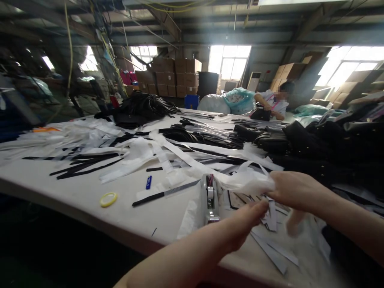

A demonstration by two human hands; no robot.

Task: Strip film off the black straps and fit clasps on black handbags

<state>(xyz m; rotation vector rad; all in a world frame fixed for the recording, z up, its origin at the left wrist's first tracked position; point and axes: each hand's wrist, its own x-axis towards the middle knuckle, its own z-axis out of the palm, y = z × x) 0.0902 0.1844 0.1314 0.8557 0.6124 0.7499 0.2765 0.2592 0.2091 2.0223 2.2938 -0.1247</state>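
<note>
My right hand [288,190] is closed on the end of a crumpled white strip of thin wrapping material [246,181], which trails left across the table. A blurred finger or thumb of it hangs lower down. Just below and to the left, my left hand [247,224] has its fingertips pressed together; what they hold, if anything, is hidden. Beside it stands a grey tape dispenser [211,200]. Under and past both hands lie loose white paper strips [271,252], partly covered by them.
On the white table [126,224] lie a yellow tape roll [108,199], a small blue box [149,182] and black strips [87,164]. Black bags [327,148] are heaped on the right. Across the table another person [271,104] handles something dark. Cartons [171,76] are stacked behind.
</note>
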